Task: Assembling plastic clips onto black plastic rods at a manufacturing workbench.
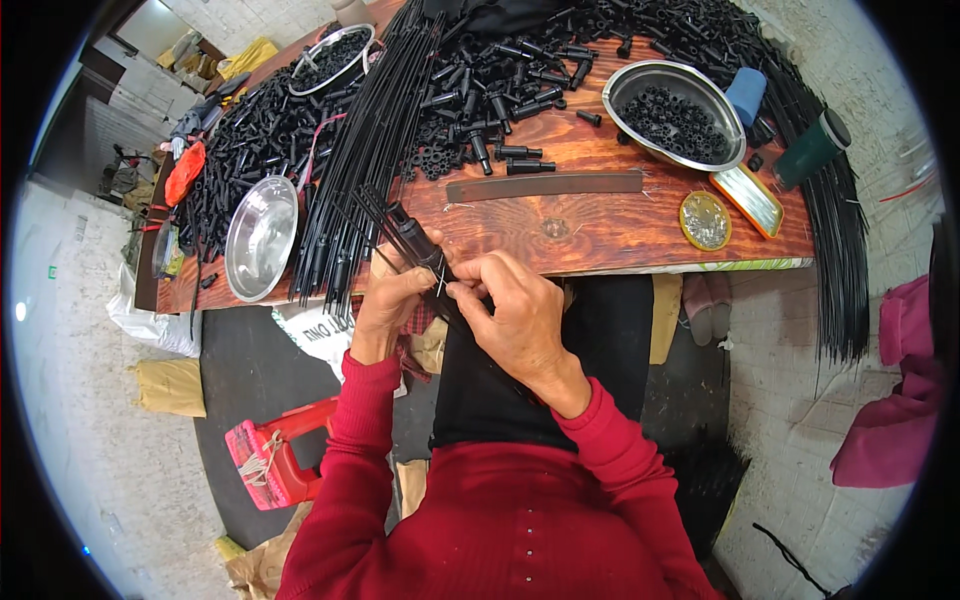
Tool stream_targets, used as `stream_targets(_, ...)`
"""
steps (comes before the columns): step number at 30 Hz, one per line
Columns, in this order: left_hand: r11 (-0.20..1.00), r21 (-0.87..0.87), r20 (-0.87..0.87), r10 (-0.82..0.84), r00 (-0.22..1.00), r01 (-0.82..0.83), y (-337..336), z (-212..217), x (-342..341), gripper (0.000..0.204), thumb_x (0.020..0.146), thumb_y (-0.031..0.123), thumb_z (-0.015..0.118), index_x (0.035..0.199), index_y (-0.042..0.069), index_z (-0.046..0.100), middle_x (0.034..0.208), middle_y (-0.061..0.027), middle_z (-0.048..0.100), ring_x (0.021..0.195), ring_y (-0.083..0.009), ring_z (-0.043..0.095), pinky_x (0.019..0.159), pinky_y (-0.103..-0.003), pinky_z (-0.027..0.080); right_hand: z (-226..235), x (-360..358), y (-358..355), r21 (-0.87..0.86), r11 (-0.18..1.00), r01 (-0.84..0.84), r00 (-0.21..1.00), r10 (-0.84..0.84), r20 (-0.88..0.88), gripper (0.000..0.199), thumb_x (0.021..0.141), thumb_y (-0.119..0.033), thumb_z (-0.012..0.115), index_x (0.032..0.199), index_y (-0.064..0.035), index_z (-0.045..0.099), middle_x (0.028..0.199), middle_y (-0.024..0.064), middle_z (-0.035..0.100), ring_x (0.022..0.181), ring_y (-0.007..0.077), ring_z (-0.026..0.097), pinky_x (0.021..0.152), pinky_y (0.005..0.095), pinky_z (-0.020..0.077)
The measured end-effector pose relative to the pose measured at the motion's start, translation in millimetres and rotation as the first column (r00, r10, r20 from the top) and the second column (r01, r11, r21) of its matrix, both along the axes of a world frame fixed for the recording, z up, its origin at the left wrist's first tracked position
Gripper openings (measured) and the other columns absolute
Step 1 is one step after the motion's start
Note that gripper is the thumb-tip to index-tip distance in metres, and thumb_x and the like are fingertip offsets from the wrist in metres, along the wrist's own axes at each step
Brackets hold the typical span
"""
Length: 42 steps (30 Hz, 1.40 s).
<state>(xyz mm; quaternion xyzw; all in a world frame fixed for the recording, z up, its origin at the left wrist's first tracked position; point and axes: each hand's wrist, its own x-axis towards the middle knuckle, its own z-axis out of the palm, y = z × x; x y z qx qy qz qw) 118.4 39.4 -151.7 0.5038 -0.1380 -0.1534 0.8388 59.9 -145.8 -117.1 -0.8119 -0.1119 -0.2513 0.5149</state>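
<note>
My left hand (385, 305) is closed round a black ribbed plastic fitting (411, 236), held tilted just off the table's front edge. Thin black rods (372, 212) stick out beside the fitting, held in the same grip. A thin whitish tie (440, 281) crosses the held bundle. My right hand (515, 318) pinches at this tie with thumb and forefinger, close against the left fingers. What lies under the fingers, and the lower end of the bundle, are mostly hidden.
On the wooden table (560, 235) lie long black rods (368, 150), heaped black fittings (505, 100), a flat strip (545, 186), a bowl of black rings (610, 95), a shiny bowl (240, 250), a round tin (706, 221) and a green flask (808, 152). A red stool (300, 485) stands below left.
</note>
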Motion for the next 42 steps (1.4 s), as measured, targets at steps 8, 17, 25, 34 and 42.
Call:
stream_targets(8, 0.993, 0.112, -0.02, 0.038, 0.999, -0.036, -3, 7, -2, 0.05, 0.077, 0.009, 0.079, 0.121, 0.0, 0.057, 0.106, -0.013, 0.066, 0.102, -0.0246, 0.065, 0.093, -0.037, 0.052, 1, 2, 5, -0.066, 0.992, 0.108, 0.994, -0.11, -0.019, 0.014, 0.076, -0.005, 0.073, 0.085, -0.005, 0.062, 0.074, 0.0064, 0.065, 0.062, 0.0223, 0.068, 0.053, 0.033, 0.0512)
stream_targets(17, 0.99, 0.118, -0.026, 0.081, 0.996, -0.078, -12, 18, -6, 0.046, 0.077, 0.003, 0.076, 0.12, -0.003, 0.061, 0.103, -0.0131, 0.07, 0.094, -0.0192, 0.068, 0.089, -0.032, 0.054, 4, 1, -5, -0.098, 0.993, 0.061, 0.998, -0.062, -0.009, 0.017, 0.077, -0.008, 0.074, 0.088, -0.0053, 0.061, 0.075, 0.0066, 0.067, 0.067, 0.023, 0.069, 0.055, 0.0342, 0.0518)
stream_targets(25, 0.988, 0.146, -0.022, 0.059, 0.998, -0.056, -10, 20, -5, 0.048, 0.075, 0.005, 0.078, 0.119, -0.004, 0.061, 0.102, -0.0154, 0.071, 0.094, -0.0217, 0.069, 0.086, -0.033, 0.056, 2, 17, -26, -0.063, 0.979, -0.195, 0.975, 0.186, -0.125, 0.018, 0.078, -0.011, 0.076, 0.087, -0.004, 0.063, 0.076, 0.0082, 0.069, 0.067, 0.0224, 0.07, 0.057, 0.0342, 0.0522)
stream_targets(34, 0.979, 0.194, -0.002, 0.066, 0.998, -0.065, -16, 21, -5, 0.046, 0.077, 0.005, 0.077, 0.119, -0.002, 0.062, 0.1, -0.0116, 0.071, 0.091, -0.0176, 0.068, 0.086, -0.031, 0.053, 5, 13, -20, -0.159, 0.985, -0.067, 0.995, 0.055, -0.078, 0.012, 0.076, -0.01, 0.072, 0.081, -0.0054, 0.062, 0.069, 0.0067, 0.067, 0.062, 0.0237, 0.068, 0.054, 0.0355, 0.0512)
stream_targets(42, 0.973, 0.209, 0.055, 0.093, 0.994, -0.102, -30, 27, -7, 0.043, 0.081, 0.007, 0.076, 0.12, -0.002, 0.062, 0.101, -0.0094, 0.071, 0.092, -0.0163, 0.067, 0.087, -0.031, 0.053, 2, 3, -4, -0.234, 0.957, 0.171, 0.985, -0.171, 0.021, 0.014, 0.075, -0.004, 0.067, 0.08, -0.0045, 0.053, 0.068, 0.0109, 0.063, 0.056, 0.0312, 0.063, 0.049, 0.0402, 0.0498)
